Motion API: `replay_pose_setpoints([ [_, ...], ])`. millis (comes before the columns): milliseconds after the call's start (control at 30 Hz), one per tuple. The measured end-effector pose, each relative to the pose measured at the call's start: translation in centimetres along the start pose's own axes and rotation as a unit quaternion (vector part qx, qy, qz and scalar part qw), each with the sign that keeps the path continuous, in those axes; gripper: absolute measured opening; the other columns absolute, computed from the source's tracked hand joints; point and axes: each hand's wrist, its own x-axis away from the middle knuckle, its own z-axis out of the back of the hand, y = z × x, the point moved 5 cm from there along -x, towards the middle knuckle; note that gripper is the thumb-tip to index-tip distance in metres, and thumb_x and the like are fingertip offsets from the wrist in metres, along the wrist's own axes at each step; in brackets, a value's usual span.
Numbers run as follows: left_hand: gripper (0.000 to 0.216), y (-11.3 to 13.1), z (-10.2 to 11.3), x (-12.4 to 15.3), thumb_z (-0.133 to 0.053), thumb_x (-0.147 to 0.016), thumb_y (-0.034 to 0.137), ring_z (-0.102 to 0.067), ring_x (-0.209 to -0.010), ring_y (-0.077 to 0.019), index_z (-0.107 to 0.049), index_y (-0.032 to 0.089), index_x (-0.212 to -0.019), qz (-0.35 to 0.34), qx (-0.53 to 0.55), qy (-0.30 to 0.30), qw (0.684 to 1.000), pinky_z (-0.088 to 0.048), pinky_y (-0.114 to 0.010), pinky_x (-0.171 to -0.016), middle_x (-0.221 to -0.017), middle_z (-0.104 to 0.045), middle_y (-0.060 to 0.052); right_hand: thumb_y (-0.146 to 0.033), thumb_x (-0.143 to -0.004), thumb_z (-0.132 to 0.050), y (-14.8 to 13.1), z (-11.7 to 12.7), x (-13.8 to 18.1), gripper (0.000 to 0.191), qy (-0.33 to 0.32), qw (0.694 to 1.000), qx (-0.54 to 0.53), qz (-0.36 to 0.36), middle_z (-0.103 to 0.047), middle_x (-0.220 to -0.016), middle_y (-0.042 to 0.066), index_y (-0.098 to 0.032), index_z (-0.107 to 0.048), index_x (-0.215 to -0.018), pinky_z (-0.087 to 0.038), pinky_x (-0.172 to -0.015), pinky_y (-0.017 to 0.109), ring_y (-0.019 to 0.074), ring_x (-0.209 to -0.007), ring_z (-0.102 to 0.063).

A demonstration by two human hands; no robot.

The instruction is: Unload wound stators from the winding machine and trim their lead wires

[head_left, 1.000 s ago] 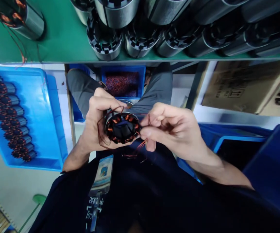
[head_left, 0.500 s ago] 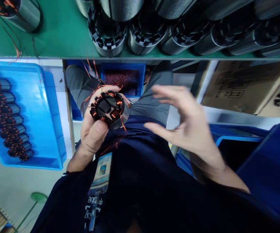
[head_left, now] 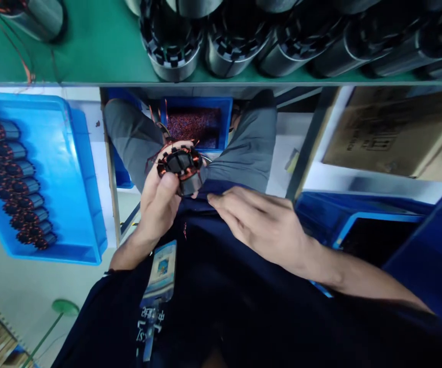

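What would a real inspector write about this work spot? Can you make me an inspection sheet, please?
Surface: green table, bearing metal cores.
Job's things: one copper-wound core.
Clutter: reddish wire scraps on the dark shirt.
Hands: left hand grips the copper-wound core; right hand has its fingers together, any hold unclear.
Cables: thin copper wires by the table's near edge.
Surroundings: blue tray of wound pieces at left, cardboard box at right.

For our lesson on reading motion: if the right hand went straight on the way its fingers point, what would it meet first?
Probably the copper-wound, silvery metal cylinder held in the left hand, just ahead of the right hand; depth is unclear, so it might pass beneath.
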Motion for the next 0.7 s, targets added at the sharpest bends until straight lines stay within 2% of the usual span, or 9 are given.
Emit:
replay_pose_setpoints([
  [67,0.065,0.3,0.2,-0.7,-0.068,-0.111,0.086,-0.077,-0.096,-0.0231,-0.081,0.028,-0.136,-0.011,0.026,0.049,0.998,-0.059,-0.034,-0.071,-0.125,-0.081,-0.011,-0.012,-0.119,-0.066,0.5,-1.3,1.8,0.024,-0.097,0.995,-0.029,0.010,-0.074,-0.084,-0.002,-0.022,-0.075,-0.100,-0.057,-0.067,0.031,0.0140,-0.071,-0.071],
  [133,0.067,1.3,0.4,-1.3,-0.076,-0.105,0.088,-0.072,-0.085,-0.0194,-0.081,0.027,-0.132,-0.058,0.032,0.041,0.997,-0.055,-0.032,-0.066,-0.122,-0.080,-0.010,-0.014,-0.118,-0.070,1.3,-1.7,2.9,0.022,-0.158,0.981,-0.110,-0.006,-0.077,-0.085,-0.003,-0.022,-0.076,-0.099,-0.058,-0.066,0.031,0.0139,-0.070,-0.075],
  [167,0.066,1.8,0.4,-1.4,-0.084,-0.100,0.085,-0.070,-0.082,-0.0175,-0.081,0.028,-0.133,-0.077,0.026,0.016,0.997,-0.054,-0.031,-0.065,-0.120,-0.080,-0.009,-0.015,-0.116,-0.076,1.7,-1.3,2.9,0.017,-0.147,0.977,-0.152,-0.024,-0.080,-0.087,-0.003,-0.022,-0.078,-0.101,-0.059,-0.066,0.030,0.0135,-0.070,-0.077],
  [233,0.059,2.8,0.1,-1.5,-0.094,-0.096,0.071,-0.070,-0.082,-0.0156,-0.081,0.030,-0.137,-0.098,0.003,-0.056,0.994,-0.058,-0.030,-0.071,-0.115,-0.080,-0.005,-0.018,-0.109,-0.088,2.6,0.3,1.8,0.009,-0.059,0.971,-0.219,-0.077,-0.087,-0.094,-0.003,-0.024,-0.083,-0.110,-0.062,-0.070,0.028,0.0135,-0.075,-0.081],
  [333,0.048,4.0,-0.7,-1.3,-0.096,-0.096,0.052,-0.075,-0.103,-0.0216,-0.082,0.031,-0.136,-0.149,-0.068,-0.123,0.979,-0.064,-0.038,-0.094,-0.118,-0.080,-0.004,-0.026,-0.106,-0.094,2.9,2.1,-0.7,0.012,0.058,0.942,-0.303,-0.131,-0.091,-0.109,0.003,-0.026,-0.086,-0.115,-0.069,-0.080,0.030,0.0188,-0.091,-0.087],
  [400,0.052,4.1,-0.9,-1.2,-0.096,-0.093,0.060,-0.072,-0.114,-0.0282,-0.084,0.029,-0.133,-0.188,-0.125,-0.129,0.965,-0.063,-0.046,-0.099,-0.124,-0.077,-0.007,-0.037,-0.105,-0.096,2.5,1.7,-2.3,0.018,0.034,0.918,-0.367,-0.146,-0.090,-0.111,0.005,-0.025,-0.085,-0.113,-0.073,-0.082,0.033,0.0222,-0.097,-0.087],
  [500,0.078,3.4,-0.1,-1.1,-0.099,-0.082,0.083,-0.068,-0.118,-0.0325,-0.084,0.032,-0.138,-0.227,-0.171,-0.096,0.954,-0.063,-0.050,-0.096,-0.128,-0.069,-0.009,-0.050,-0.101,-0.101,2.2,0.0,-3.1,0.035,-0.043,0.865,-0.467,-0.178,-0.087,-0.096,0.002,-0.025,-0.078,-0.110,-0.072,-0.073,0.030,0.0197,-0.083,-0.085],
  [600,0.095,2.6,1.1,-0.8,-0.110,-0.072,0.076,-0.068,-0.128,-0.0335,-0.080,0.035,-0.152,-0.245,-0.181,-0.081,0.949,-0.063,-0.050,-0.108,-0.139,-0.065,-0.010,-0.050,-0.101,-0.101,2.8,-0.9,-2.6,0.037,-0.056,0.818,-0.535,-0.204,-0.084,-0.083,-0.001,-0.024,-0.076,-0.107,-0.069,-0.067,0.028,0.0166,-0.067,-0.079],
  [700,0.080,1.8,0.7,-0.6,-0.100,-0.094,0.065,-0.070,-0.135,-0.0331,-0.076,0.034,-0.163,-0.163,-0.154,-0.119,0.967,-0.063,-0.049,-0.115,-0.143,-0.070,-0.011,-0.045,-0.100,-0.102,3.1,-0.5,-2.6,0.031,-0.024,0.829,-0.524,-0.193,-0.084,-0.081,-0.001,-0.023,-0.080,-0.102,-0.066,-0.062,0.028,0.0160,-0.062,-0.077],
])
